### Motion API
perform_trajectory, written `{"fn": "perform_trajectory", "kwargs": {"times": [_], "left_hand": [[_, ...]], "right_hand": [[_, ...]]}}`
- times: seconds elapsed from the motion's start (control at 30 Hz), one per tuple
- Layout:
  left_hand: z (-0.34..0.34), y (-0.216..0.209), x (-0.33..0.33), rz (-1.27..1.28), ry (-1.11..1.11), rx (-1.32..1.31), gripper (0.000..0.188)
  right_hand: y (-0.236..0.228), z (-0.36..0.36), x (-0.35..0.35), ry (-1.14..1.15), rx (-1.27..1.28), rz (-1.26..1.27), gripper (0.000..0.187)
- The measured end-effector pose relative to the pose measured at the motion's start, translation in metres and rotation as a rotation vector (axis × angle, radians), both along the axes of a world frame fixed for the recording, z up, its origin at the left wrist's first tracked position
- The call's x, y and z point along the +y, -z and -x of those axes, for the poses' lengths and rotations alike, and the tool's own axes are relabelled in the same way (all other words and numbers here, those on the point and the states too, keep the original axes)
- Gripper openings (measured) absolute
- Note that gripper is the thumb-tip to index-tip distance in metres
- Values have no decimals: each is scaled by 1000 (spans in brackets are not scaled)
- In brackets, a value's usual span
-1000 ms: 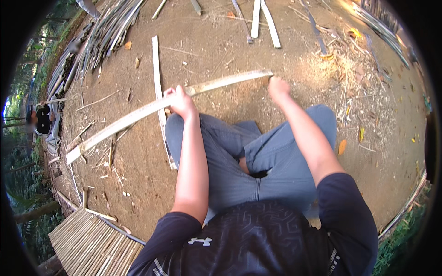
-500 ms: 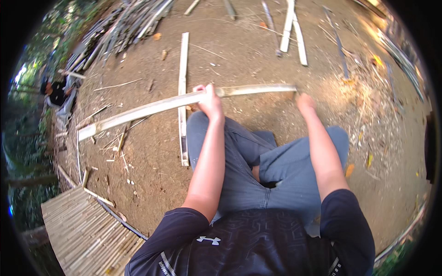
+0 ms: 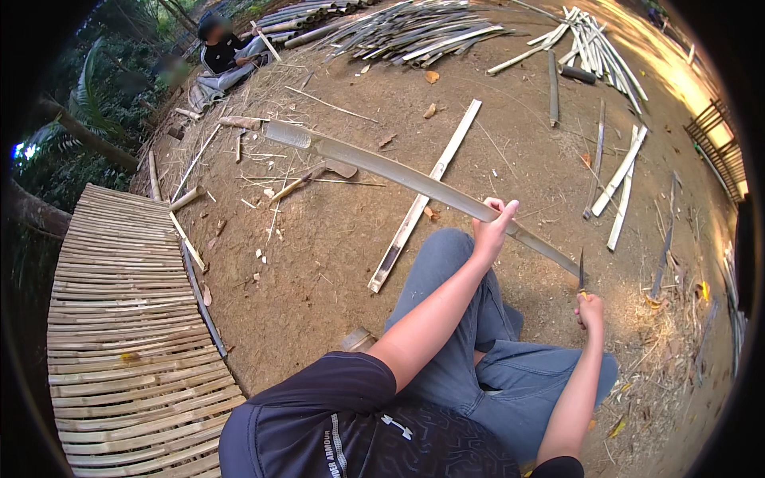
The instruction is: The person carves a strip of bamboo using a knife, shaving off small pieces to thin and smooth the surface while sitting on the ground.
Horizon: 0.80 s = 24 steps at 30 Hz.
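A long split bamboo strip (image 3: 382,166) lies slantwise across my front, its pale hollow side showing. My left hand (image 3: 492,233) is closed around it past its middle, above my bent knee. In my right hand (image 3: 590,312) is a knife (image 3: 581,272), its narrow dark blade pointing up and away from me. The blade stands against the near right end of the strip; whether it cuts in cannot be made out. Beneath the held strip, another pale bamboo strip (image 3: 418,209) lies on the ground, crossing it in view.
Left, a bamboo-slat platform (image 3: 131,319) stands low. Heaps of split bamboo (image 3: 418,36) and pale strips (image 3: 598,48) lie at the back. Loose strips (image 3: 625,179) rest to the right on the dirt. A seated person (image 3: 225,56) is at the far left, and shavings (image 3: 637,350) lie near my right.
The view has swung left, bringing more of the platform and heaps in. The held strip now slopes down to the right, and the knife blade shows clearly. Both hands keep their hold.
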State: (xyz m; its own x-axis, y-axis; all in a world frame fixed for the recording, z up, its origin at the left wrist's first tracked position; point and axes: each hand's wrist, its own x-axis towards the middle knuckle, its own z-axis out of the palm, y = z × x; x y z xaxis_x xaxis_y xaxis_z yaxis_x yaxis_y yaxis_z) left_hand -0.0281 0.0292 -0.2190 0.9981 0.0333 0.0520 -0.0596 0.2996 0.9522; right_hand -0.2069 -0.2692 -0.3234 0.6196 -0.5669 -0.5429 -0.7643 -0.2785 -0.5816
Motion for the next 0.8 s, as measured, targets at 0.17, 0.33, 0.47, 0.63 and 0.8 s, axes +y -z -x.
{"fn": "perform_trajectory", "kwargs": {"times": [0.17,0.33,0.47,0.63,0.8], "left_hand": [[6,-2,-4,78,47,28,20],[5,3,-8,131,96,-28,6],[3,3,-11,108,115,-82,5],[2,8,-5,74,162,-70,8],[3,7,-7,82,249,-99,8]], "right_hand": [[-10,20,34,64,-228,-50,20],[-21,24,63,14,-344,43,20],[-53,19,87,-52,-295,205,30],[-98,16,121,-88,-228,493,35],[-74,20,89,-36,-151,453,33]]}}
